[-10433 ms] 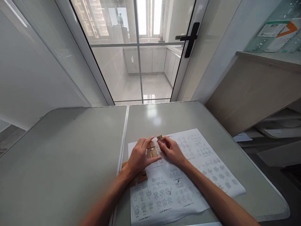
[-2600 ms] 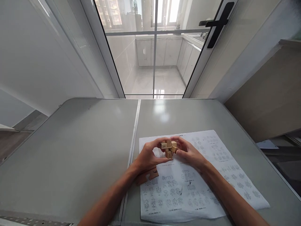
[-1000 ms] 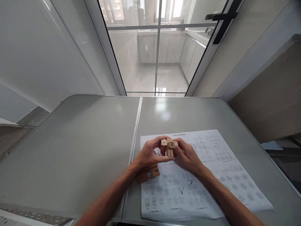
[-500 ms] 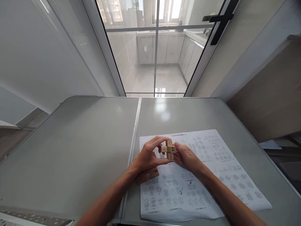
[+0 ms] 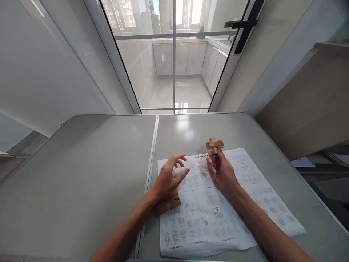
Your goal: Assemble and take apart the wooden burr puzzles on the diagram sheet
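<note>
An interlocking wooden puzzle (image 5: 214, 143), made of crossed light-brown blocks, is held up by my right hand (image 5: 222, 169). Thumb and fingers pinch its lower end, above the upper part of the printed sheet (image 5: 196, 233). My left hand (image 5: 170, 174) holds nothing, its thumb and fingers spread apart over the sheet's left side. Partly hidden beneath my left wrist lies a brown wooden box (image 5: 168, 204) with a dark mark on its edge, overlapping the sheet's left border.
The grey folding table (image 5: 109, 163) has a pale seam (image 5: 152, 153) running just left of the sheet. Beyond its far edge stands a glass door (image 5: 188, 65) with a black handle (image 5: 245, 25). A brown panel (image 5: 302, 98) rises at the right.
My left hand has let go of the wooden puzzle. My right hand has lifted it up and to the right, away from my left hand. The view has shifted slightly.
</note>
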The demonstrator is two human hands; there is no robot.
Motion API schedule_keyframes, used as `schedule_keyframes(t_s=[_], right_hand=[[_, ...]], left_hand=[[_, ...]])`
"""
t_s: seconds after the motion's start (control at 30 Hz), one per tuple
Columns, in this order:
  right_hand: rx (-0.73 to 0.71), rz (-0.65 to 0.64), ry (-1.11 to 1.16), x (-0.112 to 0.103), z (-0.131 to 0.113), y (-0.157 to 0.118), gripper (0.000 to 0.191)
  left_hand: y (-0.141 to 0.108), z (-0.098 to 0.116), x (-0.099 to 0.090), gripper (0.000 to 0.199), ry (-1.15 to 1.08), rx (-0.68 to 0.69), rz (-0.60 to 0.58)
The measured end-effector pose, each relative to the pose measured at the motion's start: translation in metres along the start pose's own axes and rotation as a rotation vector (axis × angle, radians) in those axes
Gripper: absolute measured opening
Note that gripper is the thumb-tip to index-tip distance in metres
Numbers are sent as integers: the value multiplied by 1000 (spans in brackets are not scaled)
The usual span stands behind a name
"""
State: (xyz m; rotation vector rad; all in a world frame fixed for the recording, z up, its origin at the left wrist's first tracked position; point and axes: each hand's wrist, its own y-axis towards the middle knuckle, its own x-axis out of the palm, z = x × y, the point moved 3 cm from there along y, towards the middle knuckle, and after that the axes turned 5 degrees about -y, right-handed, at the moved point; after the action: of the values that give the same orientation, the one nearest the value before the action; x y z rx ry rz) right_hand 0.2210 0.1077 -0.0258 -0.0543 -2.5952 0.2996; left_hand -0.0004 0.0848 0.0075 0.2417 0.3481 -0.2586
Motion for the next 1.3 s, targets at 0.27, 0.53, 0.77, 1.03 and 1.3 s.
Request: schedule_keyframes(t_s=[0.27,0.53,0.77,1.03,1.3], right_hand=[[-137,326,171,-42,-1,21,38],[-143,366,229,-57,3,31,42],[-128,383,272,-59,6,35,41],[-92,360,282,-56,3,32,42],[-46,319,298,-49,0,31,40]], left_hand=[[1,7,2,27,146,84,-165],[-31,8,-22,45,398,122,-215],[-103,1,-41,84,548,3,-69],[-126,1,-40,80,561,-66,-10],[-108,1,-25,76,536,-17,-19]])
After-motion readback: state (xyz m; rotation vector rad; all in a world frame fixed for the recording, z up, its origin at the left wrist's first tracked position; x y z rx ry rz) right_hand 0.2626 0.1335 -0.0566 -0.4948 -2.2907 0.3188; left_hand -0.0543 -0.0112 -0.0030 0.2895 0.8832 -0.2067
